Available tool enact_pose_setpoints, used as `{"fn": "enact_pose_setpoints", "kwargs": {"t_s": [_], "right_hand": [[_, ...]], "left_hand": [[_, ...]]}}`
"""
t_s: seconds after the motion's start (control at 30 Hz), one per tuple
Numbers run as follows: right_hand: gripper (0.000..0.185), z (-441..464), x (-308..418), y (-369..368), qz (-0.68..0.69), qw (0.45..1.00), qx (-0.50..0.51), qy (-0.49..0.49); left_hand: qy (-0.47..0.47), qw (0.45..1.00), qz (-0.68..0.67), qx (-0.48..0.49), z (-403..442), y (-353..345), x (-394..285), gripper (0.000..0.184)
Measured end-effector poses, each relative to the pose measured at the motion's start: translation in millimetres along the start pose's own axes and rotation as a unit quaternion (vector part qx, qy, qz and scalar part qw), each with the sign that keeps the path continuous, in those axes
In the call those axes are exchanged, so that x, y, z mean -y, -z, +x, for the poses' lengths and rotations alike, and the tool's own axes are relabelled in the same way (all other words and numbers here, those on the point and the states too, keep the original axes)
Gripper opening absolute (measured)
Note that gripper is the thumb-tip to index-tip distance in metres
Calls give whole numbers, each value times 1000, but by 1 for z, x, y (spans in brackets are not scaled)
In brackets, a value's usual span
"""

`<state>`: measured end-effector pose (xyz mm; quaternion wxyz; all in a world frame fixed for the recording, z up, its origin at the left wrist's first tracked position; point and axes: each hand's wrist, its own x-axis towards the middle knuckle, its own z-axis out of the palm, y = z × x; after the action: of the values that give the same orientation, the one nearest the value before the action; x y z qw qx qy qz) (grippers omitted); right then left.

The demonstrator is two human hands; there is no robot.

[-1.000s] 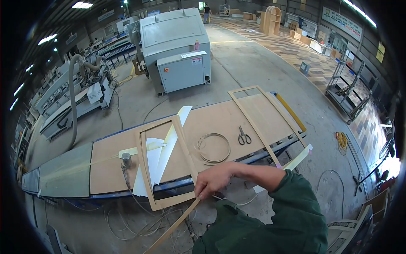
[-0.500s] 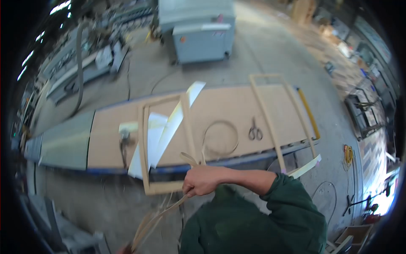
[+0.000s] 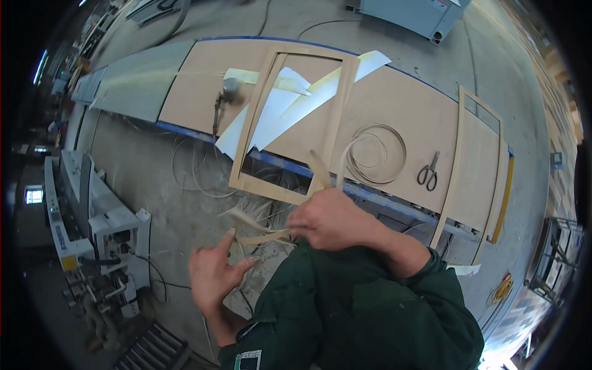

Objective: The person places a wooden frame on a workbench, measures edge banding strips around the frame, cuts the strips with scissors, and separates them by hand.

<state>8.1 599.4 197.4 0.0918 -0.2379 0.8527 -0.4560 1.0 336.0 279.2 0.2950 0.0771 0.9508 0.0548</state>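
Note:
My right hand (image 3: 330, 221) is closed round a thin wood-coloured edging strip (image 3: 318, 168), whose pieces stick out above and to the left of the fist. My left hand (image 3: 216, 268) is raised at the lower left, thumb and fingers apart, beside the strip's loose ends. A rectangular wooden frame (image 3: 245, 123) lies over the table's near edge, with white sheets (image 3: 302, 111) under it. To its right are a coil of strip (image 3: 404, 157) and black-handled scissors (image 3: 427, 177). A second frame (image 3: 457, 160) lies farther right.
The long table (image 3: 425, 111) crosses the view, with a metal-topped tool (image 3: 231, 90) on it. Cables and strips trail over the floor below. A machine (image 3: 102, 213) stands at the left and a grey cabinet (image 3: 413, 15) behind the table.
The view has turned down and left. My left hand has come up into view near the strip. My right hand still grips the strip, whose long hanging end now appears gathered in shorter loops.

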Motion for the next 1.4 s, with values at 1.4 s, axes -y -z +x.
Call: {"fn": "enact_pose_setpoints", "kwargs": {"t_s": [1.4], "right_hand": [[23, -89, -68, 29, -261, 878, -352, -195]], "left_hand": [[-300, 847, -438, 18, 26, 25, 37, 13]]}}
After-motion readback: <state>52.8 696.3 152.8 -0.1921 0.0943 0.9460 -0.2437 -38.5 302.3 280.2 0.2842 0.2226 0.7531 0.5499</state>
